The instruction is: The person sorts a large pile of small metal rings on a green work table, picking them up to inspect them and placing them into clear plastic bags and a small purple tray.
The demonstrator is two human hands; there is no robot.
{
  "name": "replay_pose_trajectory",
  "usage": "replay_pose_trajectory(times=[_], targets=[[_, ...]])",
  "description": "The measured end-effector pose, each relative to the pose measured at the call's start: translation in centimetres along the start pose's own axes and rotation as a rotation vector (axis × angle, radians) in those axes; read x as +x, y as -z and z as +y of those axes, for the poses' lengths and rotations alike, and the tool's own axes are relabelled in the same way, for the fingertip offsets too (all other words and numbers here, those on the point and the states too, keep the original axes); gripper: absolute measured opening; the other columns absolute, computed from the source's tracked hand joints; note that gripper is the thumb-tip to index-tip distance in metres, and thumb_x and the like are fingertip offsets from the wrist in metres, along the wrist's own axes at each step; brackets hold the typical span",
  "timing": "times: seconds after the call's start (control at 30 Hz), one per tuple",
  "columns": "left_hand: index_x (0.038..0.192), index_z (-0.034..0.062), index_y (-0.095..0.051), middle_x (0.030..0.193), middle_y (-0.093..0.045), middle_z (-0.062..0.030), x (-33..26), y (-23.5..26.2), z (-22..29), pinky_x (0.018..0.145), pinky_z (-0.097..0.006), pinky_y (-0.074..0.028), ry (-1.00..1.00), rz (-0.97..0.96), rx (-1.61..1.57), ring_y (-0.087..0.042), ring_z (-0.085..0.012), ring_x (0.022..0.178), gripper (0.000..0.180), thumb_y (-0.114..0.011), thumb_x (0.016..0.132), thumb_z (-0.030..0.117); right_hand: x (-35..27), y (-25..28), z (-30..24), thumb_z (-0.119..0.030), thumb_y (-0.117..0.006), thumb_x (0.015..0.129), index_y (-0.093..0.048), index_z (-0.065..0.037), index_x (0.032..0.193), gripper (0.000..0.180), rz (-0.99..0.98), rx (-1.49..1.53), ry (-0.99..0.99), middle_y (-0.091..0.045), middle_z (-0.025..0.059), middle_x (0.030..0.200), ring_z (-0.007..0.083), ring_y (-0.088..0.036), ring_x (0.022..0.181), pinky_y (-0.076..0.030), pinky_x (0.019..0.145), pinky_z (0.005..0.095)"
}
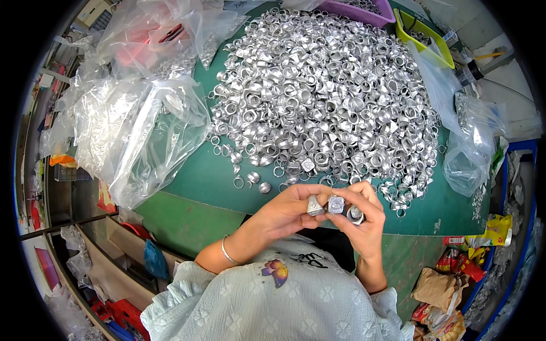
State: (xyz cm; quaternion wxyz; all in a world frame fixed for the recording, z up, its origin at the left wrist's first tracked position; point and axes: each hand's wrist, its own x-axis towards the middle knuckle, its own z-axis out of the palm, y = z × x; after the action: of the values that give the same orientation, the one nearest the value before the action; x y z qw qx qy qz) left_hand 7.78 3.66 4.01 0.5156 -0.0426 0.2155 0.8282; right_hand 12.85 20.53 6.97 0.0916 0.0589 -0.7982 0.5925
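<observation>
Silver-coloured metal rings [324,96] form a broad, dense pile on the green table [216,184]. Both hands are positioned at the near edge of the pile. Right hand [367,219]: fingers bent and closed, fingertips gripping a square-faced ring [336,204], its face turned upward. A round-topped ring [355,215] sits among the same fingers; whether it is worn or gripped cannot be determined. Left hand [284,211]: thumb and fingers drawn together, with a tapered ring [315,206] held at the tips, just beside the square-faced ring. A bangle [227,251] encircles the left wrist. Clear plastic bags [156,142] lie left of the pile. Beyond it stand a purple tray [389,13] and a yellow-green bin [437,57].
</observation>
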Motion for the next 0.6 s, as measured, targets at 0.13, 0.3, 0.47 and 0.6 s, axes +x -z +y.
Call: replay_pose_trajectory(times=[0.13,0.3,0.47,0.6], targets=[[0.116,-0.0037,-0.052,0.088,-0.053,-0.0016,0.1,0.8,-0.3,0.054,-0.018,-0.038,-0.068,-0.112,-0.076,-0.05,-0.009,0.073,0.038,-0.063,0.084,0.012,-0.3,0.1,0.2,0.005,-0.071,0.062,-0.065,-0.002,0.101,0.041,0.089,0.169,-0.101,-0.052,0.003,0.08,0.011,-0.049,0.069,-0.038,0.06,0.022],[0.113,-0.0072,-0.05,0.091,-0.055,-0.0061,0.3,0.6,-0.6,0.056,-0.018,-0.044,-0.11,-0.044,-0.179,-0.048,-0.0105,0.076,0.044,-0.068,0.077,0.009,-0.5,-0.8,0.3,-0.018,-0.059,0.086,-0.055,0.001,0.091,0.02,0.329,1.001,-0.382,-0.043,0.0001,0.071,0.0108,-0.041,0.059,-0.031,0.053,0.0222],[0.116,-0.0066,-0.05,0.095,-0.057,-0.0079,0.5,1.4,-1.6,0.067,-0.023,-0.05,-0.108,-0.104,-0.236,-0.056,-0.0135,0.083,0.038,-0.061,0.082,0.008,-0.2,-1.5,0.3,-0.032,-0.049,0.093,-0.048,-0.002,0.1,0.031,0.163,0.976,-0.276,-0.04,0.0044,0.094,0.0123,-0.041,0.068,-0.033,0.059,0.0261],[0.118,-0.0062,-0.049,0.098,-0.059,-0.0099,0.4,1.5,-2.0,0.074,-0.027,-0.054,-0.106,-0.181,-0.329,-0.06,-0.0152,0.088,0.036,-0.057,0.086,0.01,-0.8,-1.0,0.9,-0.026,-0.051,0.093,-0.048,0.0,0.106,0.029,0.031,1.035,-0.243,-0.044,0.0043,0.095,0.0099,-0.042,0.069,-0.033,0.058,0.0238]])
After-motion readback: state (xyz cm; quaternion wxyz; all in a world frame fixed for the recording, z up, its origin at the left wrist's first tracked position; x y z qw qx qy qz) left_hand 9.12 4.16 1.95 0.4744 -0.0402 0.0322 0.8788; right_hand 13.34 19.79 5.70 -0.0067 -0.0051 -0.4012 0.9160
